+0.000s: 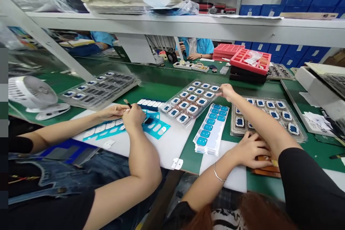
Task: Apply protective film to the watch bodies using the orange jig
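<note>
My right hand (228,92) reaches across my left arm, its fingers closed at the corner of a clear plastic tray (188,115) of white-framed parts with dark blue centres. On a small stack of orange-brown pieces (265,173) rests my left hand (253,151), fingers apart. Between my hands lies a stack of white sheets with blue labels (207,127). Another tray of similar parts (234,133) sits behind my right forearm, partly hidden.
At left, another person's hands (134,115) hold a thin brown tool over blue cut-out sheets (159,133) on a white mat. Further left stand a white fan (33,91) and another tray (95,106). Red trays (249,63) lie at the back, below a shelf (172,28).
</note>
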`<state>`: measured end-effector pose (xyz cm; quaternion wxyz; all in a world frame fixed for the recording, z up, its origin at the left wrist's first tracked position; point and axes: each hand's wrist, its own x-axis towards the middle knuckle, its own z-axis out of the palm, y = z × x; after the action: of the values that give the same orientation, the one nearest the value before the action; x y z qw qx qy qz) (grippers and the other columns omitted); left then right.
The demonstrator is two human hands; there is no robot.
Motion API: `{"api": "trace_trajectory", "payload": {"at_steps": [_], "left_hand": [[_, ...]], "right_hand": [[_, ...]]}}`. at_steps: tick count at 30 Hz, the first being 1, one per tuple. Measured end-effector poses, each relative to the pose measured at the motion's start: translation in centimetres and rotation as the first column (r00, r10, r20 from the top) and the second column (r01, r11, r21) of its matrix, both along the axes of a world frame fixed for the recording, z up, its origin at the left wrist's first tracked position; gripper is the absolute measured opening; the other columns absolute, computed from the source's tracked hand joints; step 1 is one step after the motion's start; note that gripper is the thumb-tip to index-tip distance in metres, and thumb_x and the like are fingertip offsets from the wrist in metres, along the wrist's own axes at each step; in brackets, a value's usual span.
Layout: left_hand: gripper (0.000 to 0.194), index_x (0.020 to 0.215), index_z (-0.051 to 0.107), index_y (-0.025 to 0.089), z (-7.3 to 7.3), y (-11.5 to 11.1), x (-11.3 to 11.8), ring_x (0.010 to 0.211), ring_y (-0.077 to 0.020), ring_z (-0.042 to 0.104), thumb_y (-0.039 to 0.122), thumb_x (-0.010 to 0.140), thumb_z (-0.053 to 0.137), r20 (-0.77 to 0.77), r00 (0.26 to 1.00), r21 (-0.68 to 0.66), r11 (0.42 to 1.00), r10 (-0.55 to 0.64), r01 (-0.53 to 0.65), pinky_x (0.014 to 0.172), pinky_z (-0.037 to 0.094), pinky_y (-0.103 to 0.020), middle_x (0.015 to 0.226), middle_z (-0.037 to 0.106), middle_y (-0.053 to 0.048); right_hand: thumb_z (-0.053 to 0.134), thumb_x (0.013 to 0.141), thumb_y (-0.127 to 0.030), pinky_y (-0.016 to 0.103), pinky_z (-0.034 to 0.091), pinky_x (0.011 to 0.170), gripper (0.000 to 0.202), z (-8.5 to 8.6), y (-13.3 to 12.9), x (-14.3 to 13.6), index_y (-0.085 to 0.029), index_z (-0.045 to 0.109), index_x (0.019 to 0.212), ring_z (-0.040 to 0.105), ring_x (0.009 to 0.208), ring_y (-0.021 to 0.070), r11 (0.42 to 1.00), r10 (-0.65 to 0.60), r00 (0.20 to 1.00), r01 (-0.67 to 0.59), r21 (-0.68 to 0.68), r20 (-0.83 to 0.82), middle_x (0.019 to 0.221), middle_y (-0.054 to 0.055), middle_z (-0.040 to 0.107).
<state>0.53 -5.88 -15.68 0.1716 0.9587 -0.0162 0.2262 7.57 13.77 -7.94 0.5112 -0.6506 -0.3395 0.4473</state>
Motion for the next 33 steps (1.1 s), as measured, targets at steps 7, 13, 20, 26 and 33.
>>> {"api": "trace_trajectory", "payload": {"at_steps": [7, 13, 20, 26, 33], "left_hand": [[0.033, 0.099, 0.074, 0.023, 0.3, -0.1, -0.1, 0.117, -0.0246, 0.052, 0.051, 0.091, 0.058, 0.026, 1.0, -0.06, 0.998, -0.01, 0.011, 0.095, 0.029, -0.042, 0.117, 0.072, -0.002], [0.033, 0.1, 0.073, 0.023, 0.0, 0.0, 0.2, 0.116, -0.0259, 0.052, 0.05, 0.091, 0.056, 0.056, 0.998, -0.056, 0.998, -0.018, 0.021, 0.094, 0.03, -0.043, 0.117, 0.072, -0.003], [0.027, 0.097, 0.069, 0.02, -0.3, -1.0, 0.5, 0.113, -0.0259, 0.053, 0.041, 0.093, 0.051, 0.12, 0.991, -0.046, 0.998, 0.055, -0.05, 0.091, 0.028, -0.044, 0.112, 0.073, -0.005], [0.024, 0.095, 0.069, 0.021, -0.5, -1.4, 0.7, 0.107, -0.0244, 0.055, 0.038, 0.093, 0.051, 0.193, 0.979, -0.131, 0.99, 0.068, -0.043, 0.094, 0.031, -0.044, 0.106, 0.074, -0.005], [0.034, 0.087, 0.062, 0.016, -0.9, -0.1, 1.2, 0.091, -0.0193, 0.059, 0.036, 0.1, 0.039, 0.357, 0.869, -0.409, 0.894, 0.343, -0.184, 0.091, 0.042, -0.04, 0.092, 0.071, -0.009]], "right_hand": [[0.059, 0.094, -0.022, 0.027, 0.058, 0.062, 0.011, 1.8, -7.7, 9.7, -0.013, 0.059, 0.1, 0.063, 0.072, 0.0118, 0.946, -0.25, 0.967, 0.255, 0.201, -0.047, 0.088, 0.002, 0.063], [0.062, 0.081, -0.02, 0.022, 0.052, 0.047, 0.018, -0.1, -19.5, 18.6, -0.023, 0.045, 0.077, 0.052, 0.046, 0.0086, 0.828, -0.462, 0.886, 0.45, 0.336, -0.047, 0.057, -0.006, 0.043], [0.074, 0.064, -0.043, 0.022, 0.047, 0.038, 0.044, -4.5, -28.6, 18.9, -0.024, 0.047, 0.094, 0.066, 0.056, 0.0158, 0.787, -0.523, 0.852, 0.469, 0.4, 0.031, 0.07, -0.006, 0.049], [0.08, 0.063, -0.052, 0.018, 0.033, 0.036, 0.062, -6.0, -31.2, 17.5, -0.023, 0.053, 0.111, 0.059, 0.051, 0.0122, 0.807, -0.55, 0.823, 0.481, 0.343, 0.139, 0.076, -0.003, 0.055], [0.075, 0.07, -0.055, 0.026, 0.042, 0.05, 0.059, -7.3, -33.0, 17.0, -0.022, 0.061, 0.116, 0.044, 0.058, 0.0111, 0.812, -0.577, 0.733, 0.466, 0.353, 0.36, 0.079, -0.003, 0.045]]}}
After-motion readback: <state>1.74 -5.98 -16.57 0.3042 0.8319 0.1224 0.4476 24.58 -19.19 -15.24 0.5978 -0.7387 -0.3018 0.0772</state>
